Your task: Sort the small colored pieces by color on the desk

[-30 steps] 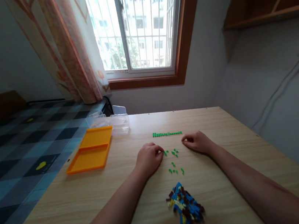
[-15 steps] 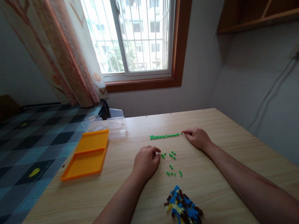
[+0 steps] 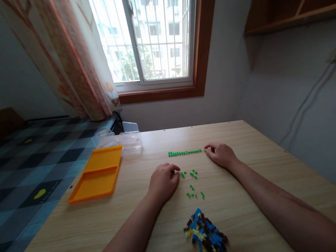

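Observation:
Small green building bricks (image 3: 184,153) stand in a straight row across the far middle of the table. At the row's right end my right hand (image 3: 221,154) has its fingers drawn together on a tiny green brick, mostly hidden by the fingertips. My left hand (image 3: 164,181) rests on the tabletop, fingers loosely bent, with a gap between forefinger and thumb and nothing seen in it. Just right of its fingertips lie several loose green bricks (image 3: 192,174); more loose green bricks (image 3: 192,195) are scattered nearer to me.
A heap of blue, brown and yellow bricks (image 3: 206,237) lies near the front of the table (image 3: 108,234). On the left is an orange two-part tray (image 3: 96,184), with clear plastic boxes (image 3: 131,143) behind it. A checked bed (image 3: 3,178) adjoins the table's left side.
My right hand has shifted slightly left, its fingers bending in at the tiny brick by the row's end. My left hand and the other bricks stay put.

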`<act>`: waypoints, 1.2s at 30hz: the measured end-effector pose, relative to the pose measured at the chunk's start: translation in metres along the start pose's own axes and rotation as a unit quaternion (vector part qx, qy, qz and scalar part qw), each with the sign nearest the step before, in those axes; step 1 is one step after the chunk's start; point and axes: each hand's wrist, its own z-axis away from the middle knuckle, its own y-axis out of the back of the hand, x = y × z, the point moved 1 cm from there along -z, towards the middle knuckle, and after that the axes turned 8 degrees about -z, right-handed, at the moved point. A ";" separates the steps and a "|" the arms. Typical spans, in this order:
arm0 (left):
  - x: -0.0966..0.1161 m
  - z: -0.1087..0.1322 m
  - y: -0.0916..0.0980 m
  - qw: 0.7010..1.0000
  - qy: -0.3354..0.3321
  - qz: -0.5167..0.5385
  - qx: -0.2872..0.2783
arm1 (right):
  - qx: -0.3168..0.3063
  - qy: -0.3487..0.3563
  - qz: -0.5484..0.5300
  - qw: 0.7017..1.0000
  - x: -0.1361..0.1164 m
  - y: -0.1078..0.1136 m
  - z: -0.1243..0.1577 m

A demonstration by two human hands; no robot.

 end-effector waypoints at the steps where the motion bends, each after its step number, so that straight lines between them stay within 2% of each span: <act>1: 0.000 0.000 0.000 1.000 0.000 0.000 0.001 | -0.001 -0.002 0.003 1.000 -0.001 0.000 0.000; 10: 0.000 0.000 0.000 1.000 0.003 -0.003 0.004 | -0.001 0.008 0.021 1.000 -0.004 -0.004 -0.001; 18: 0.001 0.001 0.001 1.000 -0.003 -0.003 0.004 | 0.018 0.015 -0.011 1.000 0.002 -0.005 -0.001; 29: 0.000 0.001 0.001 1.000 -0.003 0.004 0.004 | -0.007 0.028 0.002 1.000 -0.004 -0.006 0.000; 36: 0.000 0.001 0.000 1.000 -0.001 0.001 0.007 | -0.002 0.035 -0.010 0.999 -0.004 -0.006 0.000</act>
